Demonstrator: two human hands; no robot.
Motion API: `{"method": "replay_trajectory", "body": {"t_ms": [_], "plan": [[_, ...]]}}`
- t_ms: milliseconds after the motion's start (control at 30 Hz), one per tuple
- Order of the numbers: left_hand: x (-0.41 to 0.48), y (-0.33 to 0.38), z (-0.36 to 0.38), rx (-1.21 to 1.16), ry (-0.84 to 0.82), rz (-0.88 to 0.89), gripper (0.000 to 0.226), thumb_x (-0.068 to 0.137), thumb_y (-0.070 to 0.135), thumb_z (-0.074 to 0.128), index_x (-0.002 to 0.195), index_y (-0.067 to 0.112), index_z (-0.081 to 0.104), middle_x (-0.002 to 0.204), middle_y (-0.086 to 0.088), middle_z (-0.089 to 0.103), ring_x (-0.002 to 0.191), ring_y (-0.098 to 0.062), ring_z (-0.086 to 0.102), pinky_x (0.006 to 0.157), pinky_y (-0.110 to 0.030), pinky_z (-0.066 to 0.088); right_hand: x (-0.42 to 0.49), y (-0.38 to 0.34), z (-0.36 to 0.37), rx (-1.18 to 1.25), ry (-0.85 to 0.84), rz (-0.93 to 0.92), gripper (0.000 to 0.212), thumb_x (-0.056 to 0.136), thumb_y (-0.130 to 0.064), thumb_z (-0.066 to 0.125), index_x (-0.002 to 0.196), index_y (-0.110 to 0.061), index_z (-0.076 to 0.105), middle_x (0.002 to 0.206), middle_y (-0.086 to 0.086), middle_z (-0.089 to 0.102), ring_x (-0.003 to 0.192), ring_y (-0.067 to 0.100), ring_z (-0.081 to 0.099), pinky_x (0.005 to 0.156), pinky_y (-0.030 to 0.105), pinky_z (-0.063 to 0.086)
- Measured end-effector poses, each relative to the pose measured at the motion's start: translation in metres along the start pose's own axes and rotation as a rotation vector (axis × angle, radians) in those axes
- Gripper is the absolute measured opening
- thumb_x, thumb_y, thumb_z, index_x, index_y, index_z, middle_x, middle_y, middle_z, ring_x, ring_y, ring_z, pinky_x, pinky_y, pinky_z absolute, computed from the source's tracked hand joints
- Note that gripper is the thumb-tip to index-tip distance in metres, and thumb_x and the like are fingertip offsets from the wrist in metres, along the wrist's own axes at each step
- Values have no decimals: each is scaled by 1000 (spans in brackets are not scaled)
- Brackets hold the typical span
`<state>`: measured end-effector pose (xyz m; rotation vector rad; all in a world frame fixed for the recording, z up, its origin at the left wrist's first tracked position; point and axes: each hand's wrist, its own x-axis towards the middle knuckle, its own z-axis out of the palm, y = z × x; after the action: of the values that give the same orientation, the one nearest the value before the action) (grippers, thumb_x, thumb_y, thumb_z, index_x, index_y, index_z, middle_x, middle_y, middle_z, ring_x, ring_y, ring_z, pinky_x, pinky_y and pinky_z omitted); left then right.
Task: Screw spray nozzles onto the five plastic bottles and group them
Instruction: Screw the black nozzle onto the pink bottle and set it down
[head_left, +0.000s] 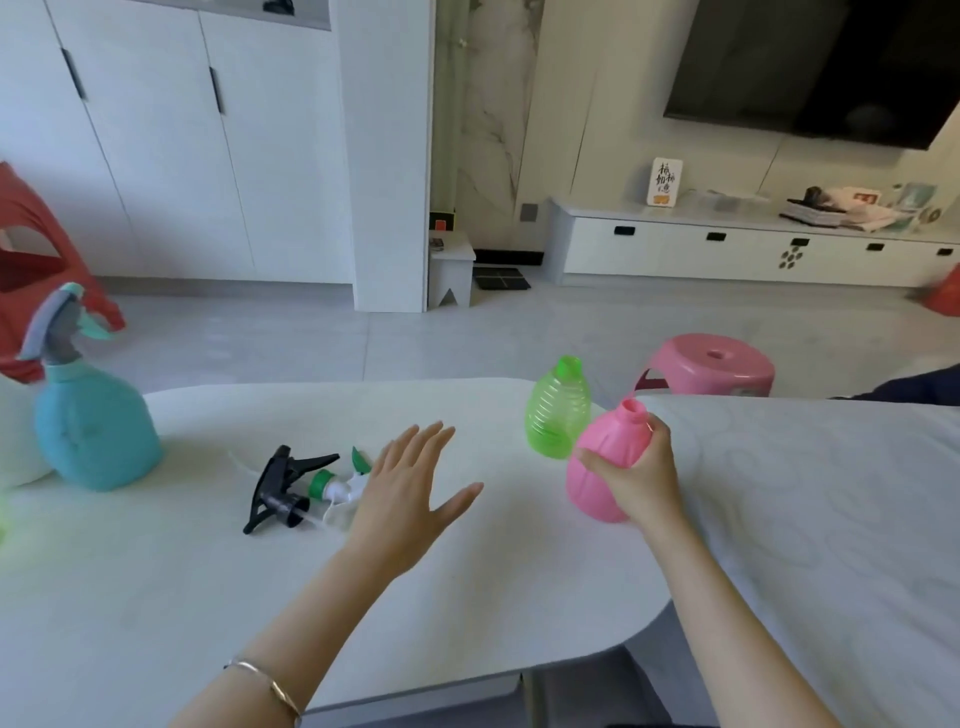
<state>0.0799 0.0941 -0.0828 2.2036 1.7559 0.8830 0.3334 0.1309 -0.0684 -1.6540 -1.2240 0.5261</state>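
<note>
My right hand (636, 475) grips a pink bottle (605, 457) with an open neck, tilted at the table's right side. Just behind it stands a green ribbed bottle (557, 410), also without a nozzle. My left hand (410, 493) hovers flat with fingers spread over the middle of the white table (208, 597). Left of that hand lie a black spray nozzle (283, 488) and a white nozzle with a green collar (332, 486), partly hidden by the hand. A blue bottle (93, 431) with a grey-and-teal nozzle screwed on stands at the far left.
A white bed or cushion surface (831, 519) adjoins the table on the right. A pink stool (711, 364) sits on the floor beyond, a red chair (31, 260) at the far left. A green blur shows at the left edge (2, 519).
</note>
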Motion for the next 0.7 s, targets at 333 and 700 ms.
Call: {"method": "replay_trajectory", "body": {"t_ms": [333, 700], "plan": [[-11, 1, -16, -170, -23, 21, 84, 76, 67, 57, 145, 26, 33, 148, 12, 39, 138, -6, 28, 106, -20, 24, -36, -42, 14, 172, -93, -10, 73, 63, -21, 86, 123, -25, 45, 117, -3, 56, 109, 21, 57, 86, 30, 45], [-28, -33, -71, -409, 107, -100, 98, 50, 53, 86, 133, 43, 33, 125, 17, 54, 108, -7, 58, 85, -38, 55, -100, -114, 96, 519, -600, -65, 68, 64, -40, 83, 122, -32, 49, 114, -9, 63, 93, -4, 63, 67, 11, 51]]}}
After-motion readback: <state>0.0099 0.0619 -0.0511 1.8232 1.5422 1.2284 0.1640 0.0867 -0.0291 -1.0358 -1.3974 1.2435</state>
